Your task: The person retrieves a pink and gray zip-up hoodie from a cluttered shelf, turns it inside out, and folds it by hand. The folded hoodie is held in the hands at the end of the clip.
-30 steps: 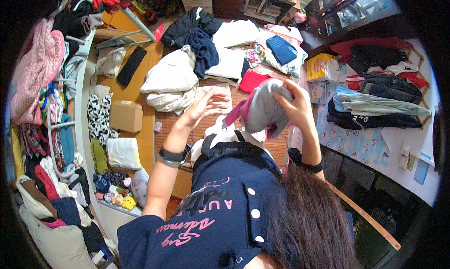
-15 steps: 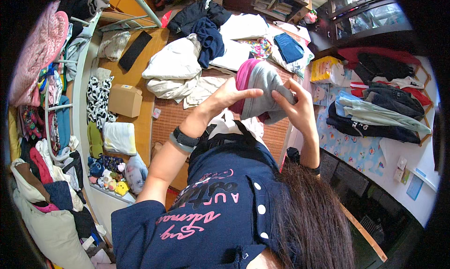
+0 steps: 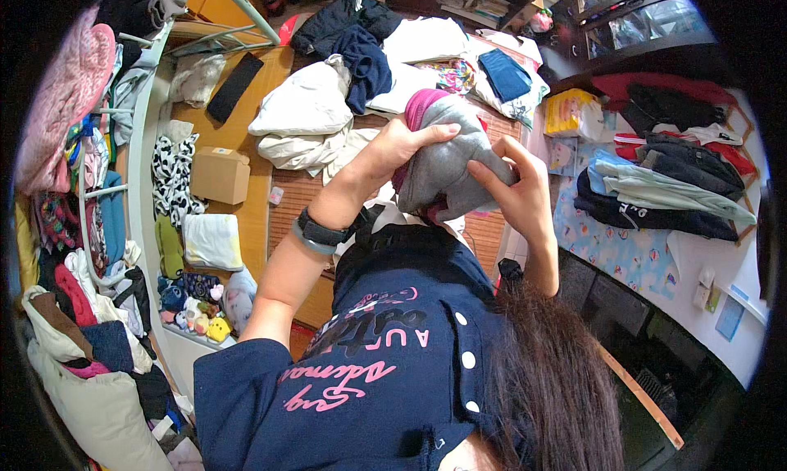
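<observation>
Between my hands, above the mat, is a bundled grey cloth piece (image 3: 447, 163) with a magenta band along its upper left side; I cannot tell which kind of garment it is. My left hand (image 3: 402, 143) grips its left side, the thumb lying across the grey face and the fingers hidden behind. On the right side my right hand (image 3: 520, 176) pinches the cloth, thumb in front and fingers bent over its edge. A bit of magenta also shows at the bottom edge.
Beyond the cloth lie a white quilt (image 3: 303, 98), dark blue clothes (image 3: 365, 65) and folded jeans (image 3: 504, 73) on a woven mat (image 3: 295, 213). A cardboard box (image 3: 220, 176) stands at left. Stacked clothes (image 3: 680, 188) lie at right; a packed clothes rack (image 3: 106, 191) is far left.
The cloth has turned and spread toward me, so more of its grey face shows and less of the magenta band. Both hands have shifted slightly to the left with it.
</observation>
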Tool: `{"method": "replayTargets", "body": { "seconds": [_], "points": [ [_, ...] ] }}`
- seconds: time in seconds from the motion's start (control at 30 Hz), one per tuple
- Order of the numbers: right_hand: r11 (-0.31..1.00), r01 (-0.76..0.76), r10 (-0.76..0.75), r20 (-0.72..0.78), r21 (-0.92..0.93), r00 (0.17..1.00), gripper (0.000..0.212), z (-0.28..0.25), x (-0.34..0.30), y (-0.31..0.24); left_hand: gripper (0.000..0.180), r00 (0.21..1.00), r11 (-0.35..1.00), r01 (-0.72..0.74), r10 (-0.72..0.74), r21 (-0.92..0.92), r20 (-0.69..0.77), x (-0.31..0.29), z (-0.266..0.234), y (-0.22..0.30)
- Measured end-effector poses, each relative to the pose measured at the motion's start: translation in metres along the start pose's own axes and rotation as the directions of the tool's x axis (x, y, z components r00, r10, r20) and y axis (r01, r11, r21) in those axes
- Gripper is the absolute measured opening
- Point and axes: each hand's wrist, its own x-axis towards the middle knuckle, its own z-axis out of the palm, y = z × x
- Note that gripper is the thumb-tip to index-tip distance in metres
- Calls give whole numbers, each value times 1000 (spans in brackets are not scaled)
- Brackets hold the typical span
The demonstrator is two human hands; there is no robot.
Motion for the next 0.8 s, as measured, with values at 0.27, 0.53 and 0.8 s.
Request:
{"method": "replayTargets", "body": {
  "seconds": [0.27,0.53,0.8],
  "points": [
    [995,-11,28,164,-102,986,33,-2,-6,-4,52,992,991,-124,125,-42,20,-17,22,1],
    [982,-115,79,228,149,971,30,-2,-18,18,46,974,959,-224,227,172,0,-38,12,5],
    [966,-193,233,251,-173,939,23,-3,-12,-15,61,989,965,-132,142,226,-31,-54,-23,-8]
  ]
}}
